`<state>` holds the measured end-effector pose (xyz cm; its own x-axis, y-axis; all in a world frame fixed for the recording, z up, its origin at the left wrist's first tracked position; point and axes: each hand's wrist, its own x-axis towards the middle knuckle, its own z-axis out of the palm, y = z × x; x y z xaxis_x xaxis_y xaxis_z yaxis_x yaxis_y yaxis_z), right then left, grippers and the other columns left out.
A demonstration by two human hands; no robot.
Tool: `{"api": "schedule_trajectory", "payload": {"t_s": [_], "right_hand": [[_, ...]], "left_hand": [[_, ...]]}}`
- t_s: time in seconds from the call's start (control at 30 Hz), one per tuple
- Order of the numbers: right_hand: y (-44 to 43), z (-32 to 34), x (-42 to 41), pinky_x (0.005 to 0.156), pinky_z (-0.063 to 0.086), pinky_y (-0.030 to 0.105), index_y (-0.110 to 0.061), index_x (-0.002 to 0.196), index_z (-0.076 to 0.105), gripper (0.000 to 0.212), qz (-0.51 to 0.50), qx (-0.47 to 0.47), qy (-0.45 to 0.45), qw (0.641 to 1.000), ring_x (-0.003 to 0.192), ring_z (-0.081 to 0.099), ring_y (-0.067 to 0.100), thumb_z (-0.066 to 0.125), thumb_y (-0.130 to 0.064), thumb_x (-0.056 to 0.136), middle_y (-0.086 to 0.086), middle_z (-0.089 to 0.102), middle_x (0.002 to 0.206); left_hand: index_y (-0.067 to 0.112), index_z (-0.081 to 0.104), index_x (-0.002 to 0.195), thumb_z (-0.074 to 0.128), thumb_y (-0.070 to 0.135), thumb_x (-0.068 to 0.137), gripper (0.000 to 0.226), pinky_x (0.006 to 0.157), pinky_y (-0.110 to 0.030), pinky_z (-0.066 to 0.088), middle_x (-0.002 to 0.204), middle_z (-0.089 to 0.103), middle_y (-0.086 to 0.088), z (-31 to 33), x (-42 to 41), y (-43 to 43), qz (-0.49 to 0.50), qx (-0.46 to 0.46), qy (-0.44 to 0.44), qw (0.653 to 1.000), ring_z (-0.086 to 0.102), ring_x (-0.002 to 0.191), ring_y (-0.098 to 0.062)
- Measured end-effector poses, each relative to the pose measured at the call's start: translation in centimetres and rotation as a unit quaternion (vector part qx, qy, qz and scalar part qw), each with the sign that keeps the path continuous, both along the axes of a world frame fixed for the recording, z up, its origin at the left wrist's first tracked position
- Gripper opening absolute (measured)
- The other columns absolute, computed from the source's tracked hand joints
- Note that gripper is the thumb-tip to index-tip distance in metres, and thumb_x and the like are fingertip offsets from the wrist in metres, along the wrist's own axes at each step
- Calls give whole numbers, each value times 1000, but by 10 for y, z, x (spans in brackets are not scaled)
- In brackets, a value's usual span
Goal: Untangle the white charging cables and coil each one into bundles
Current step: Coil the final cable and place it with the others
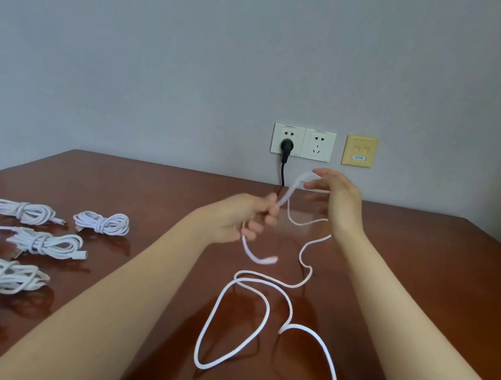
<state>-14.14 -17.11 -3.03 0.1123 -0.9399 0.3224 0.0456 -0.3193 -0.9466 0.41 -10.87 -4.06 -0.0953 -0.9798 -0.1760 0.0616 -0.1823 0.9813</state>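
A loose white charging cable lies in wide loops on the brown table in front of me. My left hand grips the cable near one end, and its plug hangs just below my fist. A short blurred loop rises from that fist to my right hand, which holds the loop's top at the fingertips. From there the cable drops to the table and runs off the bottom edge of the view.
Several coiled white cable bundles lie on the table's left side. On the wall behind are two white sockets, one with a black plug and cord, and a yellow data plate.
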Motion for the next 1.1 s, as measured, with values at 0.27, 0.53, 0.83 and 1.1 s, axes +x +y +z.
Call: {"api": "schedule_trajectory", "payload": {"t_s": [0.27,0.53,0.83,1.1], "right_hand": [[9,-31,8,82,36,34,-27,88,65,21,-90,-83,351,928,110,44,31,45,-30,94,12,53,106],[14,-42,10,93,25,37,-24,109,68,27,-260,-139,488,822,113,32,33,48,-33,94,13,40,123],[15,-43,6,110,12,39,-9,109,64,29,-189,-220,640,712,123,39,31,43,-18,91,13,49,129],[16,-52,10,72,33,30,-15,134,34,45,20,-122,435,892,101,54,36,41,-11,90,14,56,113]], "left_hand": [[21,56,62,41,29,96,38,79,-26,43,77,68,4,3,23,1,123,-100,220,963,58,86,-12],[15,49,77,50,10,95,19,42,-15,48,63,62,1,-20,31,11,108,10,36,993,50,39,-3],[23,64,94,52,19,96,13,39,-14,27,67,49,2,-36,19,6,223,-53,-67,971,42,44,-5],[31,67,75,57,25,88,18,71,-23,39,70,64,9,-54,19,-1,321,-156,-359,862,60,84,-15]]}}
